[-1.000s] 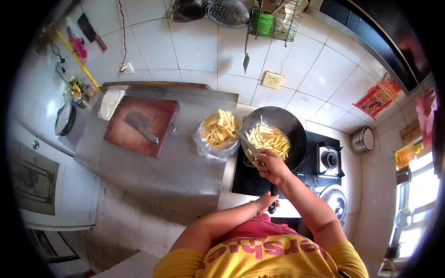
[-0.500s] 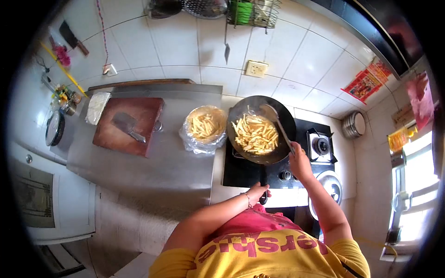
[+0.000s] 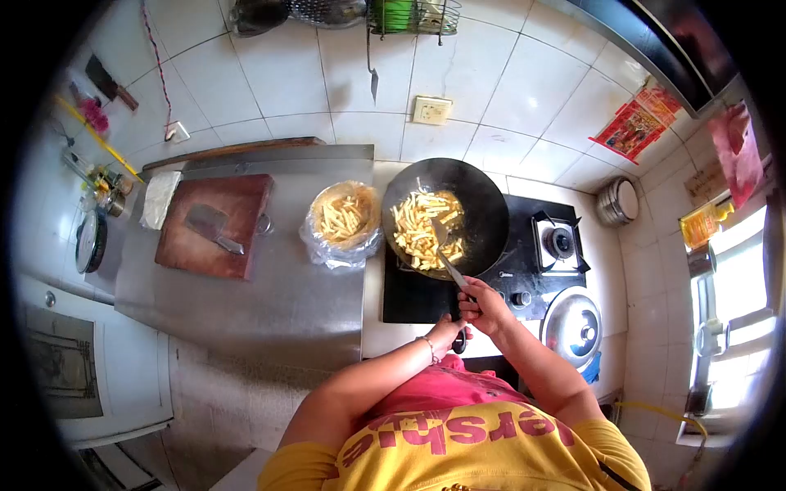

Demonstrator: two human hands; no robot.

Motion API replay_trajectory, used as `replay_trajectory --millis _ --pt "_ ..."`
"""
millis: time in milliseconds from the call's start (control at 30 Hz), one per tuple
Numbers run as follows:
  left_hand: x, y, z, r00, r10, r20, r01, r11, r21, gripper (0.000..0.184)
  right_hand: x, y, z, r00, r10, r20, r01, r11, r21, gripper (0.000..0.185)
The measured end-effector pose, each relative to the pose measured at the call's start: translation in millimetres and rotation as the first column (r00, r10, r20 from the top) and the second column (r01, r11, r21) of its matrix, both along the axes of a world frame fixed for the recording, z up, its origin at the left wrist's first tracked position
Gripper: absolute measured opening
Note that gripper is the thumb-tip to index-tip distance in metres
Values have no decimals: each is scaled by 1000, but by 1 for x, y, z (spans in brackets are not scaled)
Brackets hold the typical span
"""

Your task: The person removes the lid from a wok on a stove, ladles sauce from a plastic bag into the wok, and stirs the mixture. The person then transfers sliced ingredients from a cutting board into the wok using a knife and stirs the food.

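Observation:
A black wok (image 3: pixel 489 209) sits on the left burner, with pale yellow strips of food (image 3: pixel 413 221) gathered in its left half. My left hand (image 3: pixel 446 334) is closed around the wok's handle (image 3: pixel 460 342) near my body. In my right hand (image 3: pixel 485 307) is a metal spatula (image 3: pixel 451 268), its blade down among the strips near the middle of the wok. Left of the wok stands a bowl (image 3: pixel 314 214) with clear plastic around it, holding more of the same strips.
A cleaver (image 3: pixel 209 222) lies on a brown cutting board (image 3: pixel 176 245) on the steel counter (image 3: pixel 270 307). The second burner (image 3: pixel 559 243) is at the right of the black stove. A domed lid (image 3: pixel 565 323) rests by its front right corner. A metal canister (image 3: pixel 618 202) stands behind.
My right hand and the spatula have moved left and toward me, from the wok's right side to its middle. The strips are pushed further left. My left hand stays on the handle.

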State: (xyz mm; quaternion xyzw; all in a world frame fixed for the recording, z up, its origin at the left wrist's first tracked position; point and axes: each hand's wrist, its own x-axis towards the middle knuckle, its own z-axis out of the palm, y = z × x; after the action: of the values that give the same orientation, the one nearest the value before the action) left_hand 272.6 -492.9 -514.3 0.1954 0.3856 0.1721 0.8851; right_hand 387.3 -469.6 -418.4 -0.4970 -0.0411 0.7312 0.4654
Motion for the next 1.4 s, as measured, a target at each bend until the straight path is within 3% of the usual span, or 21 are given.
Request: replay_trajectory --millis 33,300,567,767,833,900,933,967,1000,1033,1100,1167,1233,1333,1400 --pt "0 0 1 1000 1 -8 -1 1000 -3 17 -4 4 3 990 -25 -141 25 1000 -3 19" --pt "0 -1 3 999 23 -38 -23 1000 -6 14 -2 20 36 992 28 -124 -17 996 87 16" --pt "3 2 -9 1000 -2 -8 2 1000 -11 27 -22 46 92 999 40 -10 -39 994 101 22" --pt "0 1 -1 999 42 11 -42 999 -21 24 -63 71 91 985 170 43 -174 979 105 19" --pt "-2 2 -1 997 46 63 -45 999 -25 24 -82 80 82 964 204 168 -220 972 81 26" --pt "-4 2 -1 995 38 89 -36 999 -27 25 -85 91 52 836 336 434 -403 912 70 34" --pt "-4 3 -2 993 27 115 -25 999 -25 25 -82 94 34 835 339 433 -406 911 69 34" --pt "-4 3 -5 993 30 115 -27 999 -25 25 -78 95 15 478 160 864 -613 765 197 37" --pt "-4 4 -7 989 21 148 -16 999 -29 24 -80 93 18 36 -209 977 -810 566 151 40" --pt "-3 3 -10 983 11 182 -5 999 -33 24 -76 89 24 35 -208 978 -810 567 149 40" --pt "-2 5 -11 988 8 155 1 998 -56 21 -62 76 44 -91 28 995 -758 646 -87 41" --pt "-4 8 -5 992 3 127 7 997 -75 17 -38 62 43 -155 -92 984 -705 708 -45 42" --pt "-6 10 6 994 33 109 -23 996 -84 19 -13 56 51 -204 -77 976 -648 758 -76 42" --pt "1 8 7 997 51 59 -45 994 -100 14 19 72 36 -455 -164 875 -572 807 -146 45" --pt "1 9 10 998 59 34 -56 994 -97 14 28 89 25 -493 -115 863 -549 810 -206 45"
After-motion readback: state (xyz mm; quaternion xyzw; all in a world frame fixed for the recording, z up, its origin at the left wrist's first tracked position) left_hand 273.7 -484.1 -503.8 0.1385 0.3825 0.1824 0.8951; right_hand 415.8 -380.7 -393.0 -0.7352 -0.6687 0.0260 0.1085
